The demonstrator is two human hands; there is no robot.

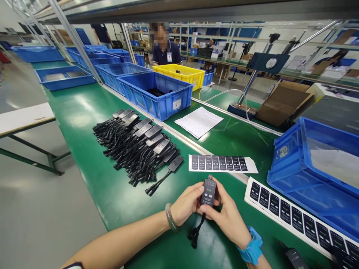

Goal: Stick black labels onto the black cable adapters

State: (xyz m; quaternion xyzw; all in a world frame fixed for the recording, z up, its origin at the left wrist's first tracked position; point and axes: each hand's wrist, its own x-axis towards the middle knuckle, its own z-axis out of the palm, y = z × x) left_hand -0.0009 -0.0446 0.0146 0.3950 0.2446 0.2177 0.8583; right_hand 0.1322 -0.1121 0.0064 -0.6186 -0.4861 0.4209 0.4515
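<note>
Between my two hands is a small black controller box (208, 192) with a printed label on its face and short cables hanging from its lower end. My left hand (188, 201) grips its left side, thumb on the front edge. My right hand (226, 207) closes round the right side and bottom. Just beyond lies a strip of black labels (211, 163) on white backing. To the left, a heap of black cabled boxes (137, 145) covers part of the green bench, with one box (176, 163) at its near edge.
A longer label sheet (291, 215) runs along the right beside a blue bin (322, 179). Papers (199, 121) lie past the metal strip, near another blue bin (159, 95) and a yellow bin (179, 74). A person (166, 52) stands across the bench. Another black box (294, 257) lies lower right.
</note>
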